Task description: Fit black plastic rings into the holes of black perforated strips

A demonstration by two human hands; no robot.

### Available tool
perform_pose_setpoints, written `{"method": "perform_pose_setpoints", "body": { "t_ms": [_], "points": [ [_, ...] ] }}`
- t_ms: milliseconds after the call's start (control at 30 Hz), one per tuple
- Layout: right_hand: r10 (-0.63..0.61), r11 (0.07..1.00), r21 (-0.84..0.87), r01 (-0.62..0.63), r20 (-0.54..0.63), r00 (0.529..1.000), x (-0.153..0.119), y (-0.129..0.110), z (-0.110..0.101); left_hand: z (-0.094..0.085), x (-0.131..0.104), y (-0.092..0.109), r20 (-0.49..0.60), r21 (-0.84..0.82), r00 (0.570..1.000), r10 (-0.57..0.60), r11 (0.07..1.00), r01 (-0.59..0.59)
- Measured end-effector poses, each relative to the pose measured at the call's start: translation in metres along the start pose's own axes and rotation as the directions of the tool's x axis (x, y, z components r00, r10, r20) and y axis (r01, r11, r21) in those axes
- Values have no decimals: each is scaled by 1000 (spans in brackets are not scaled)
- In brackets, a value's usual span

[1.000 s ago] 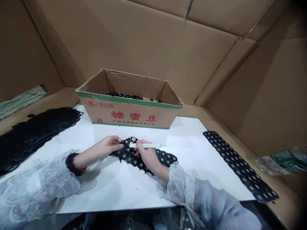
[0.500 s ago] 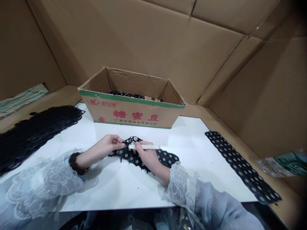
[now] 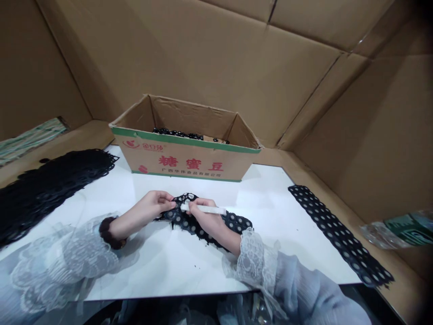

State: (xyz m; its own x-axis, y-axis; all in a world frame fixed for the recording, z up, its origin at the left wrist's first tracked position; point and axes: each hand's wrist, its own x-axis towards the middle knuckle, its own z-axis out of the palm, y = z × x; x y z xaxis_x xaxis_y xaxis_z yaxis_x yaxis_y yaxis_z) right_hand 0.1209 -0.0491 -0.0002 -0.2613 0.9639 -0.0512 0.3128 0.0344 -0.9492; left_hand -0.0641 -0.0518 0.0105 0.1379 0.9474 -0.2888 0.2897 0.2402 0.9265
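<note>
At the middle of the worktop [image 3: 158, 266] lies a black strip [image 3: 185, 221] with pale round dots. The right hand [image 3: 207, 219] grips a white stick [image 3: 214, 210], its left end over the strip; the left hand [image 3: 157, 204] pinches the strip's edge between thumb and fingers. A second strip [image 3: 338, 231] lies at right, a black pile [image 3: 50, 183] at left. Beyond, an open box [image 3: 186, 158] holds black pieces [image 3: 177, 134].

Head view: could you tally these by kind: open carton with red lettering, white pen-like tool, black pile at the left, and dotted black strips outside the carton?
Open carton: 1
White pen-like tool: 1
Black pile: 1
Dotted black strips: 2 (one at the hands, one at the right)
Total: 5
</note>
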Motion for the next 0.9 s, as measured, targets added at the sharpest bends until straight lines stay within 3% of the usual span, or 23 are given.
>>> {"method": "perform_pose_setpoints", "body": {
  "t_ms": [267, 467, 567, 700, 800, 900],
  "points": [
    [-7, 1000, -12, 7, 4, 1000, -1, 2, 1, 2, 0, 2, -2, -19, 1000, -3, 1000, 3],
    [-145, 952, -263, 154, 56, 988, 6, -2, 8, 7, -8, 1, -43, 297, 980, 196, 939, -175],
    [-172, 941, -291, 172, 28, 985, 7, -5, 8, 3, -6, -2, -15, 357, 982, 190, 918, -173],
    [-90, 994, -66, 86, -66, 994, 4, 0, 6, -10, 1, -3, 143, 269, 990, -5, 962, -34],
    [-9, 985, 171, 1, 43, 999, 4, 7, 7, -22, 5, 0, 260, 173, 966, 8, 983, -55],
    [12, 983, 180, -35, 129, 992, 6, 12, 10, -29, 5, 3, 275, 211, 961, 30, 973, -91]
  ]
}}
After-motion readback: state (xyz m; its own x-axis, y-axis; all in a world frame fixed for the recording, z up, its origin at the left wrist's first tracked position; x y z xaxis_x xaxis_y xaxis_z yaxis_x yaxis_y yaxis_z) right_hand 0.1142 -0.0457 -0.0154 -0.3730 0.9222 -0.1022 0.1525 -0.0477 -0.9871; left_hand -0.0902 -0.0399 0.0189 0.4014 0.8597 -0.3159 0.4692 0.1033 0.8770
